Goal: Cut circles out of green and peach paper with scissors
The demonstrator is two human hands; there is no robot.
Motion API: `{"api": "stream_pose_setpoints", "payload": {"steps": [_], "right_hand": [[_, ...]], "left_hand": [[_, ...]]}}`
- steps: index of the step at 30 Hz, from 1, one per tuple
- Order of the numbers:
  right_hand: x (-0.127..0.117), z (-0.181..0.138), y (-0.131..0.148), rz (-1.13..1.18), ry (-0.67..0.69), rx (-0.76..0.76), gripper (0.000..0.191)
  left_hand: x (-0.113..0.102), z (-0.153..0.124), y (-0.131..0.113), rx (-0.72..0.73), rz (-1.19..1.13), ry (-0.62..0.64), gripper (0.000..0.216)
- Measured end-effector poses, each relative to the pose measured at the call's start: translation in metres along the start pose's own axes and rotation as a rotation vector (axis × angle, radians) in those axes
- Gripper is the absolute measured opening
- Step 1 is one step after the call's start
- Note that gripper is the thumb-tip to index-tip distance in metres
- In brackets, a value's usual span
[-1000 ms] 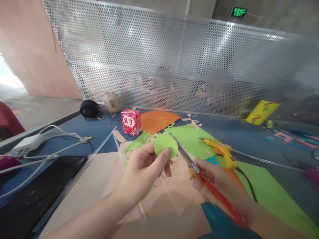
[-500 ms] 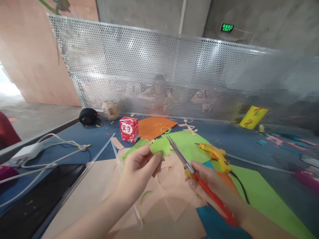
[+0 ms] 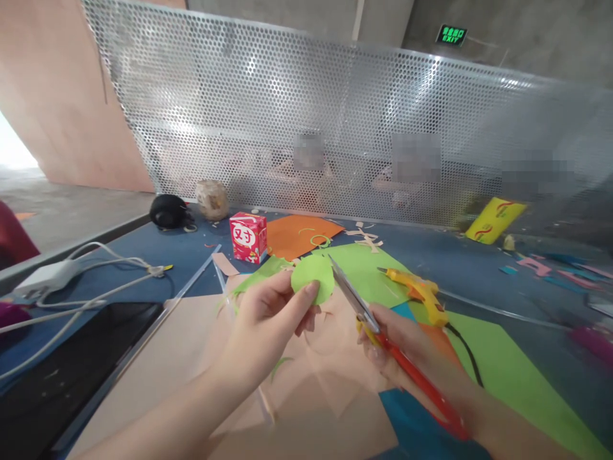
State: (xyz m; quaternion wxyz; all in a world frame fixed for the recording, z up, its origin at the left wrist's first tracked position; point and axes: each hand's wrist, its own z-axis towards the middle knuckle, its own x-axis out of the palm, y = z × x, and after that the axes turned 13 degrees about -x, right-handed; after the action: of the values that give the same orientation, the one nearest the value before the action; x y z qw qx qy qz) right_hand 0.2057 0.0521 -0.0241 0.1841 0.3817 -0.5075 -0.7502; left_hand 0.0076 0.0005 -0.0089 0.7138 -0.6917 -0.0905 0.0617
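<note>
Pinched between thumb and fingers of my left hand [image 3: 272, 306] is a round piece of green paper [image 3: 311, 276], held up above the table. My right hand [image 3: 397, 345] grips red-handled scissors [image 3: 412, 370], whose metal blades point up and to the left. The blade tips are at the right edge of the green circle; whether they touch it I cannot tell. Below both hands lies a large pale pink paper sheet [image 3: 167, 364] with thin green offcuts on it.
A yellow glue gun [image 3: 421, 294] lies on green paper [image 3: 507, 358] at right. Behind my hands are a red box [image 3: 248, 238] and orange paper [image 3: 306, 233]. White cables [image 3: 96, 300] and a black tablet-like slab [image 3: 81, 370] lie at left. A perforated metal screen [image 3: 268, 115] borders the back.
The green paper circle has turned more face-on, showing more of its surface. My head view has tipped slightly down. Both hands keep their holds, with the scissors still close to the circle's right edge.
</note>
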Motion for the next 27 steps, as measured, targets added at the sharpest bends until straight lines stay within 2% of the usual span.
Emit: {"api": "stream_pose_setpoints", "payload": {"steps": [8,27], "right_hand": [[0.0,-0.0013,-0.0075,-0.012,-0.037,-0.047,0.029],[-0.0001,-0.0028,-0.009,-0.025,-0.022,-0.055,0.025]], "left_hand": [[0.0031,0.0011,-0.0029,0.004,0.01,0.028,0.027],[0.0024,-0.0022,-0.0016,0.015,0.004,0.038,0.027]]}}
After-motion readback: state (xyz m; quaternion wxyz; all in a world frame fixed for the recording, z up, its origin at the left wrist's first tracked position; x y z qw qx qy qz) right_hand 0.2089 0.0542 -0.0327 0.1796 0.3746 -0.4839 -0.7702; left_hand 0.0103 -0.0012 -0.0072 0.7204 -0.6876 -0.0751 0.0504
